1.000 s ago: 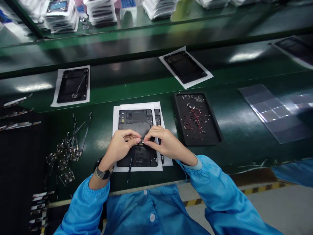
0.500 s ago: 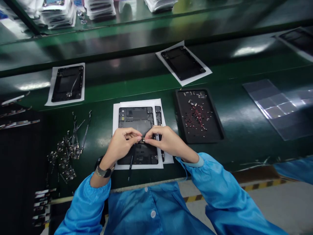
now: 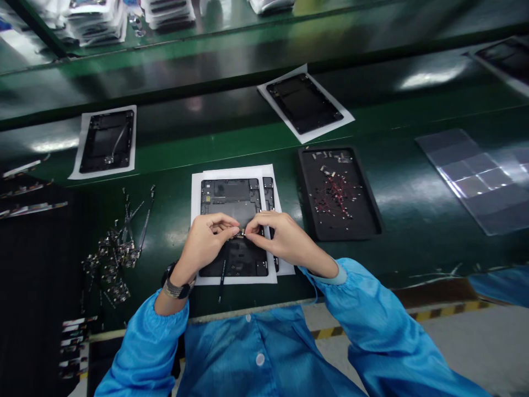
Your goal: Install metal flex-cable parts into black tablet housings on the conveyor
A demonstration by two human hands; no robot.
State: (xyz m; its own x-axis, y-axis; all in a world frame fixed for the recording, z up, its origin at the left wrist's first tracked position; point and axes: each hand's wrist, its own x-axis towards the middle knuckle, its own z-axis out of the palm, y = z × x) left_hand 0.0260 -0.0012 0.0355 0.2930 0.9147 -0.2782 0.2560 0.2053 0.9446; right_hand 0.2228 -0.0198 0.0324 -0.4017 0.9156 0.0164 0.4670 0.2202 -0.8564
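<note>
My left hand [image 3: 211,238] and my right hand [image 3: 278,236] meet over a black tablet back housing [image 3: 231,192], each in a pinch. Between their fingertips is a small circuit board [image 3: 238,234], partly hidden by the fingers. A thin black flex cable [image 3: 222,278] runs down past the lower edge of the housing; whether it joins the board is hard to see. White paper sheets [image 3: 196,193] lie beneath the housing, and a second black housing [image 3: 268,190] shows only its edge at the right, under the upper sheet.
Loose circuit boards with cables [image 3: 118,248] form a pile at left. At right stands a black tray [image 3: 367,220] of small red-wired parts, with clear plastic sheets [image 3: 471,187] beyond it. Farther back, housings on paper [image 3: 108,140] lie on a green belt [image 3: 198,132].
The housings on the belt have shifted slightly left. My hands stay pinched at nearly the same spot over the housing, and the camera view has moved a little.
</note>
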